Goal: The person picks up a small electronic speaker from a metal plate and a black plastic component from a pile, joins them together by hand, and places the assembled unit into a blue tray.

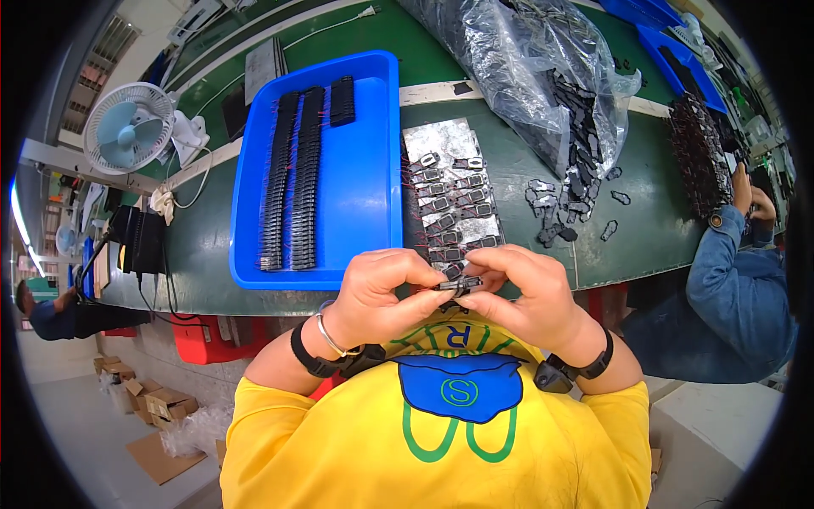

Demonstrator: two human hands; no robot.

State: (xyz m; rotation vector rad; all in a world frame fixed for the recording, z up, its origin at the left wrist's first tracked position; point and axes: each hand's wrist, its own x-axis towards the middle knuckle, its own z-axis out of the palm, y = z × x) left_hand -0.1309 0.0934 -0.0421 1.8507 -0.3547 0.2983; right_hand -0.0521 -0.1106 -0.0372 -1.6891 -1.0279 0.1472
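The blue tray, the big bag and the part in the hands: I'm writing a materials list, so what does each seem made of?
Tray: probably smooth, semi-gloss plastic; evenly blue with rounded corners.
Bag: likely thin plastic film; see-through and glossy, with crinkled highlights.
Part: mostly black, perhaps plastic, but small and partly hidden, so uncertain.

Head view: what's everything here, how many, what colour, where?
Bench: one, green, across middle
Tray: one, blue, left of centre
Part rows: three, black, in tray
Plate: one, silvery, right of tray
Small parts: many, black, on plate
Bag: one, clear, top, right of centre
Loose pieces: many, black, by bag
Large fan: one, white, upper left
Other people: at least two, blue clothing, both sides
Held part: one, black, centre
Shirt: one, yellow, lower centre
Left hand, right hand: one each, centre
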